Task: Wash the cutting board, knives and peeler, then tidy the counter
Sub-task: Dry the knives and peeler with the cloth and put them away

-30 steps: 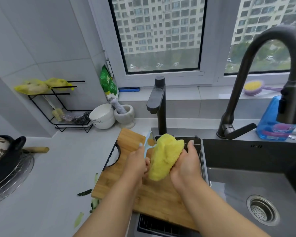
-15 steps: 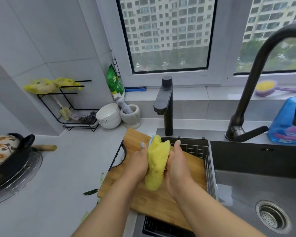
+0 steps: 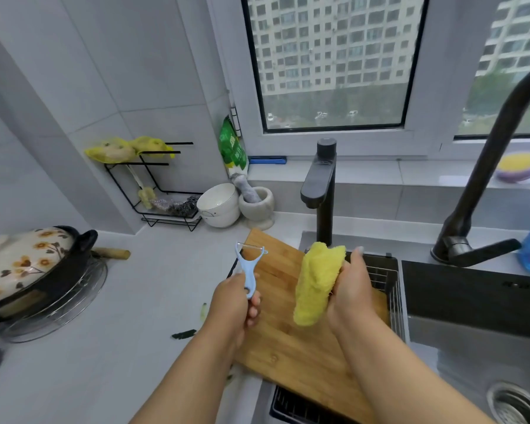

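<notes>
Head view: left hand grips blue peeler; right hand clutches yellow cloth; no writing legible.

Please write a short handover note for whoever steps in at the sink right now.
Left hand: shut on the blue peeler, blade up, over the counter's edge.
Right hand: shut on the yellow cloth, clear of the peeler.
Cutting board lies across the sink rack; green scraps on the counter. No knives in view.
Cannot tell what is washed. Left, as far as I can judge: set the peeler down, board, knives, clear the scraps.
</notes>
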Motion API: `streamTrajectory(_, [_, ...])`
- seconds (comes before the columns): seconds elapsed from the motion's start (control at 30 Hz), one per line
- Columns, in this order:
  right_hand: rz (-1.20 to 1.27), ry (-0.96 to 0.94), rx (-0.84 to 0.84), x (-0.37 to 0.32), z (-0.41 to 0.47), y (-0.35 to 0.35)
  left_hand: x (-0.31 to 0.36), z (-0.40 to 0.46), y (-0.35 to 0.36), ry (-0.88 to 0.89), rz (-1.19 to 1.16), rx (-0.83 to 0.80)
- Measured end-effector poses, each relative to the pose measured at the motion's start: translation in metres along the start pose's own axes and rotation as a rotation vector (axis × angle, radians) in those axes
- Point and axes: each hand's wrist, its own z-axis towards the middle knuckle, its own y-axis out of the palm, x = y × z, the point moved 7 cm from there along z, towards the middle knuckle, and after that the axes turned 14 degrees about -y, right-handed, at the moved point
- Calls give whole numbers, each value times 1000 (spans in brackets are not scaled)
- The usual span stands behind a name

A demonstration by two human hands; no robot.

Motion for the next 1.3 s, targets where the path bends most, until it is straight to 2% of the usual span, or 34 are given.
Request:
streamTrajectory(0.3, [-172,46,-52,3,-2,10,2,-10,-20,22,-143,102])
streamTrajectory(0.5, [-267,62,-79,10,-5,11,0,-20,-33,-2,-164,227])
streamTrajectory(0.67, [-491,186,-230,38,-15,24,-1,-28,-39,38,-168,183])
streamTrajectory(0.77, [-573,193,-340,47,-23,34,0,-28,-48,64,-163,170])
streamTrajectory(0.97, [-671,41,-448,46,-29,61,8,-23,-64,71,-124,141])
streamTrajectory(1.07, [-727,-165,-565,33,-39,81,16,-18,-69,27,-183,105])
streamTrajectory(1.17, [-683,-323,-748,33,-55,110,26,-14,-74,-51,-280,18])
streamTrajectory(1.3, [-775,-590,-779,37,-65,147,41,-10,-83,-102,-282,-90])
